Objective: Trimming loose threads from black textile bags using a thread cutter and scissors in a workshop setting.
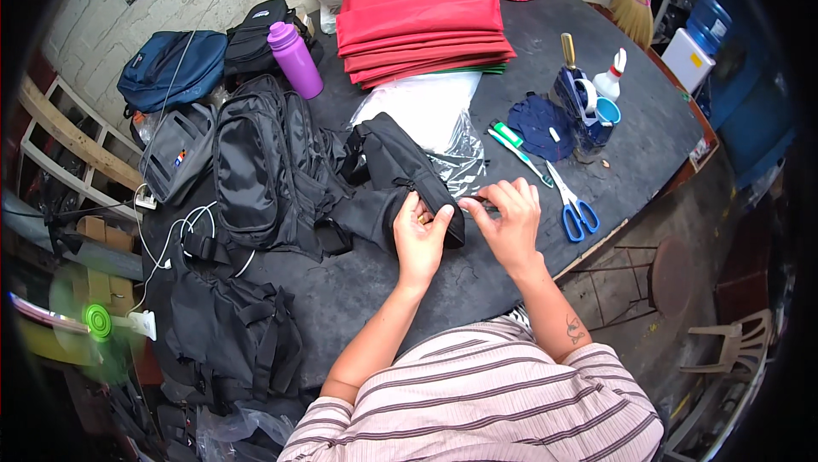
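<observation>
A small black fabric bag lies on the dark table in front of me, its near end lifted. My left hand is closed around that end, with the thumb on top and the fingers under the cloth. Just to the right, my right hand pinches with thumb and index finger close to the bag's edge. Whatever sits between those fingertips is too small to make out. A black backpack lies directly left of the bag. Under the bag's far side, clear plastic wrap spreads over the table.
Blue-handled scissors, a green-and-white cutter and a dark blue cloth piece lie right. Beyond are a tool holder and spray bottle. Folded red bags and a purple bottle stand behind. A fan spins left.
</observation>
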`<state>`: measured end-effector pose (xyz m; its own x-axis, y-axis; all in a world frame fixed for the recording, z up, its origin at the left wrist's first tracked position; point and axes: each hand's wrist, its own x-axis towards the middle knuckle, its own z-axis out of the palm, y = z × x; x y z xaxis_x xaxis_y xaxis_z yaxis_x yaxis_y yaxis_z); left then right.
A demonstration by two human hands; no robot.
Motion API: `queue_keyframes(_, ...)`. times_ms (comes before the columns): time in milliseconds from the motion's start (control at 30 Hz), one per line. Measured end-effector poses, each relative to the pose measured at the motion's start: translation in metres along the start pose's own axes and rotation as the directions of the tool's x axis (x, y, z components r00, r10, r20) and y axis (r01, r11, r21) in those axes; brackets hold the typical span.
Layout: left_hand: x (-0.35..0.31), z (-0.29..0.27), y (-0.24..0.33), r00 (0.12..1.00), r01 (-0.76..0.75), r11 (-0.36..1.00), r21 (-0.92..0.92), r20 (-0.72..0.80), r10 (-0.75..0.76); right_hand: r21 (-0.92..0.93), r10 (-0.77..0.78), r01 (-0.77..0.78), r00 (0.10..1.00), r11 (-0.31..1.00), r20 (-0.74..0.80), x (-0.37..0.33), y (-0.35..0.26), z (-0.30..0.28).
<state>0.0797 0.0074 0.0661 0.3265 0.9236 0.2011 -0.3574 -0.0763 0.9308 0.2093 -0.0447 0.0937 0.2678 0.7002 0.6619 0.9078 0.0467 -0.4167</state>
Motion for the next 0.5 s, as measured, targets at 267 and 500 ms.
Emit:
queue_keyframes(267, -0.002, 0.001, 0.002, 1.0, 0.005, 1.0, -0.008, -0.01, -0.005, -0.033, -0.069, 0.067, 0.996, 0.997, -0.057, 0.001, -0.005, 0.0)
queue_keyframes(500, 0.001, -0.003, 0.004, 1.0, 0.01, 1.0, -0.007, -0.018, -0.01, 0.106, -0.068, 0.05, 0.982, 0.993, 0.176, 0.003, 0.005, -0.006)
